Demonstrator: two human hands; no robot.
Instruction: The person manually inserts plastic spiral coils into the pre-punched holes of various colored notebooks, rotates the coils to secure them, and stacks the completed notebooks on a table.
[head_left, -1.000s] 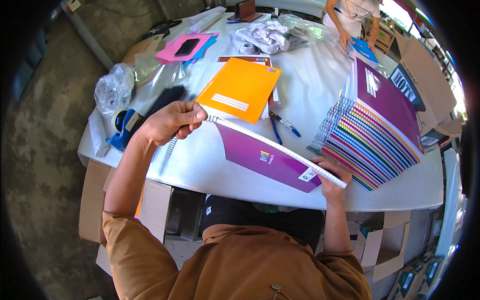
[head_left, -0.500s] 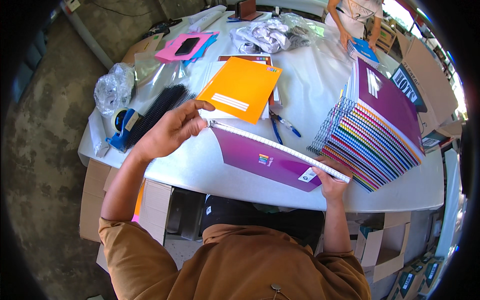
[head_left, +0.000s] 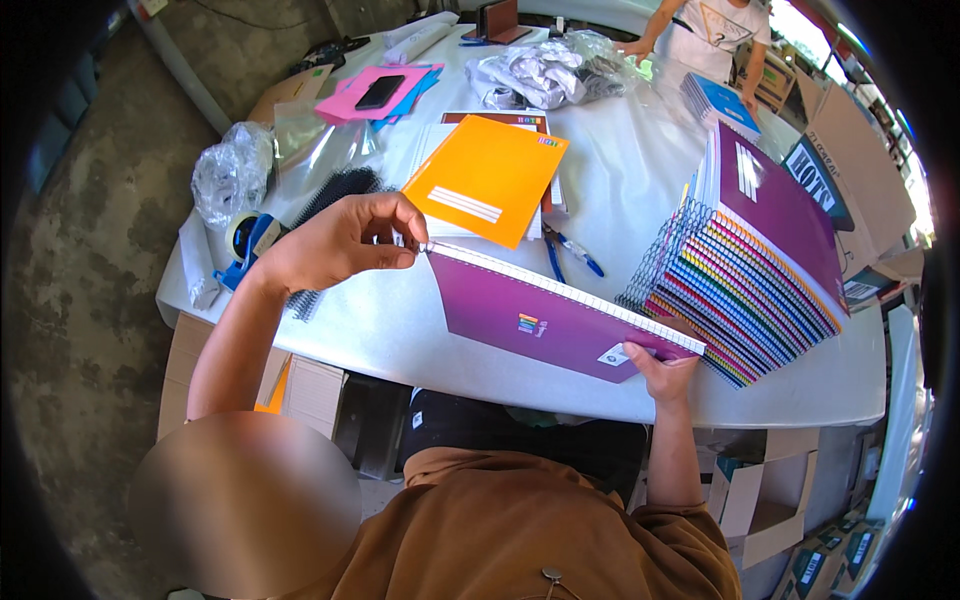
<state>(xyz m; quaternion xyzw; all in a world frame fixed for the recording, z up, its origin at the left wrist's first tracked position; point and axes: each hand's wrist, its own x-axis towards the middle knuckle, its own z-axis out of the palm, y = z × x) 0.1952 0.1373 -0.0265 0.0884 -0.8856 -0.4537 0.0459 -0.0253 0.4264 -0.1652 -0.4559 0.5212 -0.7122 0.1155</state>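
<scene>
A purple-covered notebook point(head_left: 540, 310) is held tilted above the near edge of the table, its punched white page edge turned upward. My right hand point(head_left: 665, 370) grips its right end, thumb on the cover by a small white label and fingers behind. At the notebook's left corner, my left hand point(head_left: 355, 245) pinches the small end of a spiral wire point(head_left: 424, 246); the fingers partly hide it. Black spiral wires point(head_left: 340, 192) lie in a bundle behind the left hand. Beyond the held notebook rests an orange notebook cover point(head_left: 490, 180) on white sheets.
A tall stack of spiral notebooks point(head_left: 750, 290) stands at the right. Pliers and a blue pen point(head_left: 580, 257) lie mid-table. A blue tape dispenser point(head_left: 250, 250), crumpled plastic point(head_left: 235, 175) and a phone point(head_left: 380, 92) are at the left. Across the table, a person stands near blue notebooks point(head_left: 722, 105).
My left hand's fingers have closed in on the notebook's left corner. The notebook has shifted slightly. The person across the table has moved one hand from the blue notebooks toward the plastic pile.
</scene>
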